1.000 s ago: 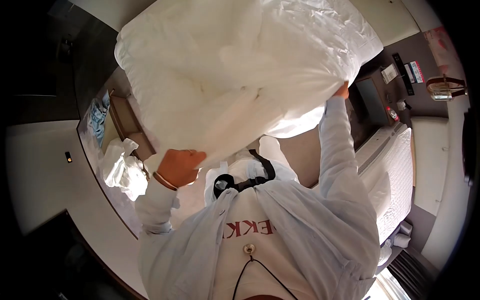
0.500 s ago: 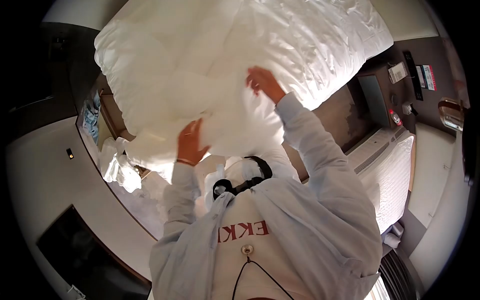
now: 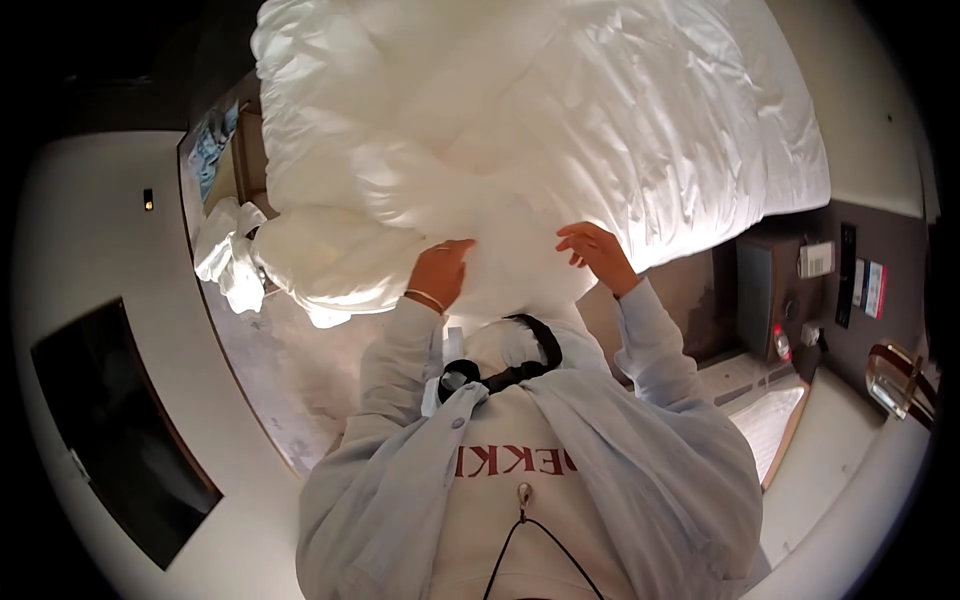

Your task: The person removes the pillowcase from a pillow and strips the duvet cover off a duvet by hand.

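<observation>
A large white duvet (image 3: 480, 120) covers the bed in front of me, its surface puffed and wrinkled. My left hand (image 3: 438, 273) is at the near part of the duvet, fingers stretched toward the middle with nothing visible in them. Across from it, my right hand (image 3: 597, 255) hovers or rests lightly over the bedding, its fingers apart and slightly bent. Whether its fingertips touch the fabric I cannot tell. Between both hands the white cloth runs down toward my body.
A white bundled cloth or bag (image 3: 232, 250) sits left of the bed. To the right stands a dark desk unit (image 3: 757, 300) with a bottle (image 3: 781, 343) near it. A black wall screen (image 3: 125, 430) is at lower left.
Both hands have drawn closer to each other: the left moved right, the right came down toward my body. The view has shifted, and the duvet's wrinkles differ.
</observation>
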The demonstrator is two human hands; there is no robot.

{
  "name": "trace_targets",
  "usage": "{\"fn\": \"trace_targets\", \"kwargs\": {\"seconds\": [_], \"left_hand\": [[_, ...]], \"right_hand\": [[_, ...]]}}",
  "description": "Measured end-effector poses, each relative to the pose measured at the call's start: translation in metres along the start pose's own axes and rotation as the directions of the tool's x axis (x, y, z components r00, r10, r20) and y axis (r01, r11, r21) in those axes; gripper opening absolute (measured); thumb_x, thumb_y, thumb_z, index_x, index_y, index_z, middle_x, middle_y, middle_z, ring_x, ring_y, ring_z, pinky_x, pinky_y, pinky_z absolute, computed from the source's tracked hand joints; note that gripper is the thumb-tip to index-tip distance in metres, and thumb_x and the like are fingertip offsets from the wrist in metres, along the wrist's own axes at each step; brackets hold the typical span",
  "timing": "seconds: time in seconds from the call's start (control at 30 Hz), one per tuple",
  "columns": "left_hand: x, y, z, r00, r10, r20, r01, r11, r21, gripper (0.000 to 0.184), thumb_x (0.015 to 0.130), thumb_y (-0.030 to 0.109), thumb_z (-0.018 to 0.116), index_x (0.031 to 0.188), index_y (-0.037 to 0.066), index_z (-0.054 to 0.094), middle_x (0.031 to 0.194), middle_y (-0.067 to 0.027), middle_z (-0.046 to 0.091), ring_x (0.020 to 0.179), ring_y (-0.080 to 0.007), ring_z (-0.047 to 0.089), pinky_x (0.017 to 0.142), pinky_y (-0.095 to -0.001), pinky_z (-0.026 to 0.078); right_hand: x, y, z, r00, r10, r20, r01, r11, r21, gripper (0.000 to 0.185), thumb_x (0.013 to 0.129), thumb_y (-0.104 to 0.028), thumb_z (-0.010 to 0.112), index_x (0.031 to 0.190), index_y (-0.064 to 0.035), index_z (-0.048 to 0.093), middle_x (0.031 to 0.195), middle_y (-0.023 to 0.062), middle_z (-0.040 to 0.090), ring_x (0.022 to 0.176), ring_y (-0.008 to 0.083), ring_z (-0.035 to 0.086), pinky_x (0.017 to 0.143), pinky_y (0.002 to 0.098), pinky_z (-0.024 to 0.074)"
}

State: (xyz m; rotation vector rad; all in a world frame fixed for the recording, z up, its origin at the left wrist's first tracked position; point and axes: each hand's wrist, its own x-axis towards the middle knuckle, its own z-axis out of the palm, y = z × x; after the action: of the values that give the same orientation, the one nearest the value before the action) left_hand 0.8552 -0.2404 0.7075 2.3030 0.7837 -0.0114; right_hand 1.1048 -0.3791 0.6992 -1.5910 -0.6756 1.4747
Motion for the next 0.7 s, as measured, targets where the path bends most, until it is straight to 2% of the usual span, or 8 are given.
{"fn": "trace_targets", "kwargs": {"seconds": [0.07, 0.2, 0.33, 0.43, 0.5, 0.53, 0.6, 0.7], "left_hand": [[-0.001, 0.027, -0.019, 0.987, 0.129, -0.092, -0.138, 0.986, -0.096, 0.030, 0.076, 0.005, 0.050, 0.106, 0.007, 0.050, 0.097, -0.0153, 0.056, 0.088, -0.0311, 0.053, 0.078, -0.0380, 0.042], [-0.047, 0.040, -0.063, 0.941, 0.065, -0.331, -0.136, 0.971, -0.196, 0.020, 0.080, 0.009, 0.048, 0.099, 0.006, 0.052, 0.093, -0.0121, 0.058, 0.083, -0.0300, 0.054, 0.074, -0.0375, 0.042], [-0.149, -0.003, -0.077, 0.882, -0.198, -0.427, 0.172, 0.980, -0.100, 0.009, 0.082, 0.014, 0.051, 0.083, 0.006, 0.052, 0.077, -0.0091, 0.057, 0.072, -0.0265, 0.055, 0.065, -0.0332, 0.043], [-0.250, -0.023, -0.058, 0.781, -0.400, -0.480, 0.246, 0.903, -0.353, 0.013, 0.082, 0.017, 0.054, 0.079, 0.006, 0.050, 0.069, -0.0095, 0.054, 0.066, -0.0266, 0.054, 0.060, -0.0321, 0.042], [-0.318, -0.051, -0.033, 0.642, -0.515, -0.569, 0.204, 0.829, -0.521, 0.020, 0.078, 0.010, 0.059, 0.067, 0.006, 0.043, 0.058, -0.0045, 0.044, 0.050, -0.0157, 0.042, 0.051, -0.0252, 0.037], [-0.347, -0.064, -0.014, 0.604, -0.554, -0.572, 0.213, 0.804, -0.555, 0.020, 0.078, 0.010, 0.059, 0.067, 0.006, 0.043, 0.058, -0.0045, 0.044, 0.050, -0.0157, 0.042, 0.051, -0.0252, 0.037], [-0.401, -0.079, 0.025, 0.136, -0.814, -0.565, 0.056, 0.576, -0.816, 0.032, 0.073, 0.002, 0.060, 0.057, 0.007, 0.032, 0.052, 0.0021, 0.031, 0.047, -0.0079, 0.028, 0.044, -0.0230, 0.028], [-0.456, -0.075, 0.036, -0.064, -0.849, -0.524, 0.017, 0.524, -0.851, 0.041, 0.070, -0.006, 0.057, 0.054, 0.009, 0.023, 0.053, 0.0063, 0.023, 0.052, -0.0027, 0.021, 0.043, -0.0200, 0.022]], "right_hand": [[-0.006, -0.012, 0.005, 0.999, -0.032, 0.003, 0.032, 0.999, -0.019, 0.019, 0.081, -0.012, 0.045, 0.097, -0.0087, 0.056, 0.080, 0.0035, 0.061, 0.062, 0.0094, 0.053, 0.056, 0.0221, 0.0428], [-0.009, -0.044, 0.043, 0.990, -0.136, -0.019, 0.133, 0.982, -0.134, 0.019, 0.083, -0.013, 0.045, 0.097, -0.0095, 0.056, 0.078, 0.0014, 0.061, 0.061, 0.0074, 0.052, 0.056, 0.0207, 0.0418], [0.004, -0.061, 0.119, 0.940, -0.322, 0.116, 0.332, 0.939, -0.084, 0.016, 0.085, -0.014, 0.045, 0.095, -0.0073, 0.055, 0.078, 0.0024, 0.061, 0.061, 0.0070, 0.051, 0.055, 0.0199, 0.0409], [0.002, -0.058, 0.196, 0.938, -0.269, 0.219, 0.286, 0.957, -0.051, 0.017, 0.086, -0.016, 0.046, 0.096, -0.0062, 0.055, 0.079, 0.0036, 0.060, 0.061, 0.0069, 0.051, 0.056, 0.0194, 0.0411], [-0.002, -0.052, 0.267, 0.918, -0.253, 0.306, 0.265, 0.964, 0.004, 0.018, 0.085, -0.016, 0.047, 0.096, -0.0057, 0.055, 0.079, 0.0041, 0.060, 0.062, 0.0075, 0.051, 0.057, 0.0197, 0.0416], [-0.012, -0.045, 0.294, 0.908, -0.220, 0.355, 0.212, 0.975, 0.062, 0.018, 0.085, -0.017, 0.047, 0.097, -0.0052, 0.055, 0.080, 0.0046, 0.060, 0.063, 0.0080, 0.051, 0.058, 0.0201, 0.0420], [-0.030, -0.038, 0.353, 0.889, -0.165, 0.428, 0.119, 0.984, 0.133, 0.019, 0.084, -0.017, 0.049, 0.096, -0.0042, 0.054, 0.084, 0.0058, 0.058, 0.067, 0.0095, 0.051, 0.063, 0.0222, 0.0428], [-0.040, -0.018, 0.420, 0.854, -0.105, 0.510, 0.005, 0.981, 0.194, 0.017, 0.083, -0.015, 0.048, 0.095, -0.0049, 0.054, 0.085, 0.0061, 0.058, 0.065, 0.0100, 0.051, 0.062, 0.0227, 0.0428]]}}
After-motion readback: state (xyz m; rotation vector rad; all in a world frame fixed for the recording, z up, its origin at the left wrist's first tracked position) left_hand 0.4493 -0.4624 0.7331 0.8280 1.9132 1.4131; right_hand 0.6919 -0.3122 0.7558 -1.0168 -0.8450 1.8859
